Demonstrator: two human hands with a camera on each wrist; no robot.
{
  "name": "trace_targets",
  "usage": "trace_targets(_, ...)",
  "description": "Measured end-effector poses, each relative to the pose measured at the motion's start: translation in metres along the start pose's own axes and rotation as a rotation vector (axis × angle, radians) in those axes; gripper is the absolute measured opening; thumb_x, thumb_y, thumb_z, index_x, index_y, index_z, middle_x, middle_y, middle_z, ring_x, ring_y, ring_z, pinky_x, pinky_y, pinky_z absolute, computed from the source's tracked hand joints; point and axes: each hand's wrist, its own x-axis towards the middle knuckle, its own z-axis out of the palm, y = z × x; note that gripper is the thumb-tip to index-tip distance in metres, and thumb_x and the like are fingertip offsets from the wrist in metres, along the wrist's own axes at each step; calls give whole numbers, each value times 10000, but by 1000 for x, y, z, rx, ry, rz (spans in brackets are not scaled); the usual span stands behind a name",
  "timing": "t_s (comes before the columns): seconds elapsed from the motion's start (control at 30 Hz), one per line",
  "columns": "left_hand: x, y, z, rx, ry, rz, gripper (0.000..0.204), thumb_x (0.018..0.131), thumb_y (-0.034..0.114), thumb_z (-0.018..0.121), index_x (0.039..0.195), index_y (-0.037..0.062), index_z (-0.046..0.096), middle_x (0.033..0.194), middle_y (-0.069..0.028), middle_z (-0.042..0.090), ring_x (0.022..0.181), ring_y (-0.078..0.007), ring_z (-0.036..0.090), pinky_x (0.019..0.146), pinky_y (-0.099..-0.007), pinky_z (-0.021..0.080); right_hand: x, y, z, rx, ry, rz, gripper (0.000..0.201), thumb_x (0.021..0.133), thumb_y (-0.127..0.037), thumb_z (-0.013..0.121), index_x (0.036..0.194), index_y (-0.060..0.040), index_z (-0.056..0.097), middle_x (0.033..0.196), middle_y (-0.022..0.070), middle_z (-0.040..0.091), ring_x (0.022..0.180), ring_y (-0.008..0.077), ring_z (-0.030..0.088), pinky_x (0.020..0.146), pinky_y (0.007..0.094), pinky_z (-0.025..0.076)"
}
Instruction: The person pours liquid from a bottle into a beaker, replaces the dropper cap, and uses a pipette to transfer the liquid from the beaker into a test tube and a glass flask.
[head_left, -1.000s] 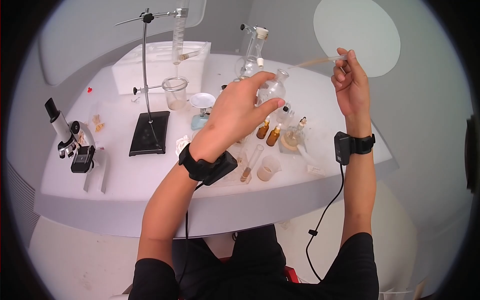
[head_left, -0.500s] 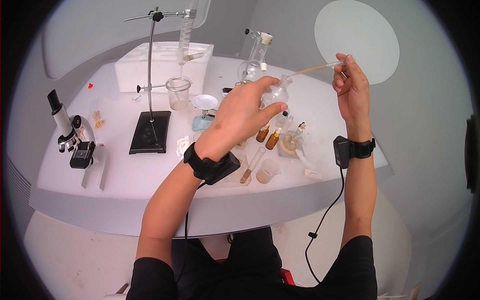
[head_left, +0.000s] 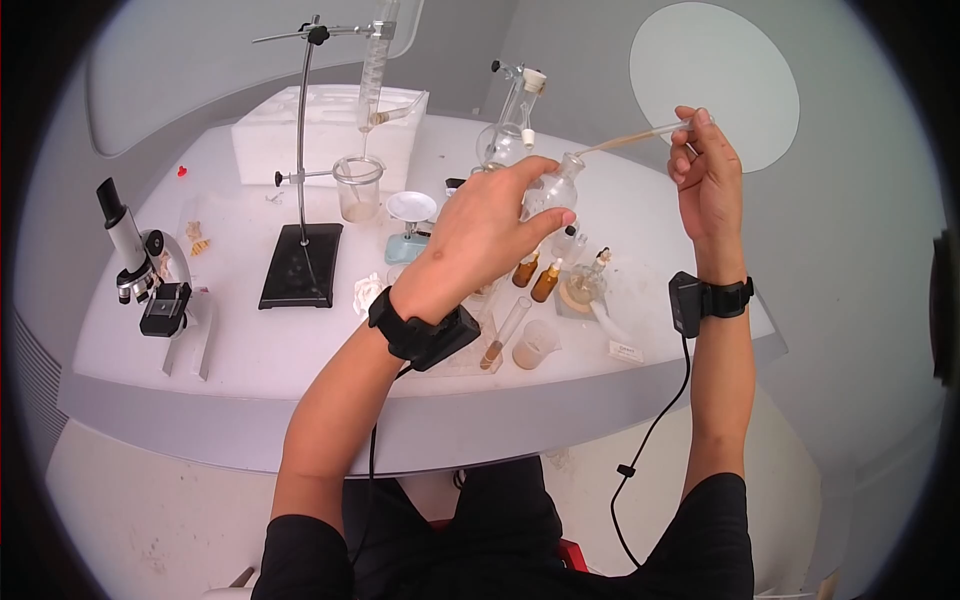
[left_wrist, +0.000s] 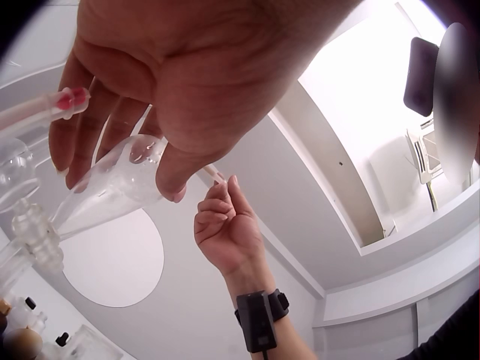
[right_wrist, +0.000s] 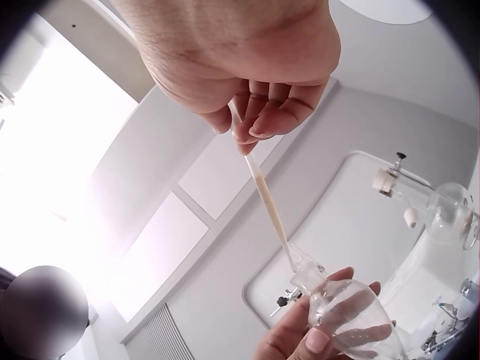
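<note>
My left hand (head_left: 490,215) curls around the body of a clear, pear-shaped glass separatory funnel (left_wrist: 112,180), thumb on one side and fingers on the other. The funnel's open neck (right_wrist: 309,276) points up toward my right hand. High on the right, that right hand (head_left: 708,175) pinches a slim pipette (head_left: 630,137) between thumb and fingertips. Pale brown liquid (right_wrist: 271,206) fills much of the pipette's length. The pipette slants down, and its tip is right at the funnel's mouth. Clear drops show on the funnel's wall in the left wrist view.
Amber dropper bottles (head_left: 545,282), a beaker (head_left: 537,345) and a test tube (head_left: 507,335) stand below the hands. To the left are a small blue balance (head_left: 408,248), a retort stand (head_left: 302,265) and a microscope (head_left: 150,270). A stoppered flask setup (head_left: 507,140) and foam box (head_left: 260,140) stand behind.
The right hand and the pipette have dropped slightly, and the left hand with the funnel has shifted a little right. Both grips stay the same; the view has also tilted slightly.
</note>
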Motion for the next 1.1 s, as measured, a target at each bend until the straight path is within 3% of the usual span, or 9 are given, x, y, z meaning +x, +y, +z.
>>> trace_targets(1.1, 1, -3, 2, 20, -3, 11, 600, 892, 401, 741, 1316, 4, 590, 1117, -220, 704, 870, -290, 726, 742, -387, 568, 5, -2, 1, -20, -20, -16, 317, 1015, -306, 611, 1105, -9, 675, 798, 9, 650, 593, 44, 488, 550, 194, 384)
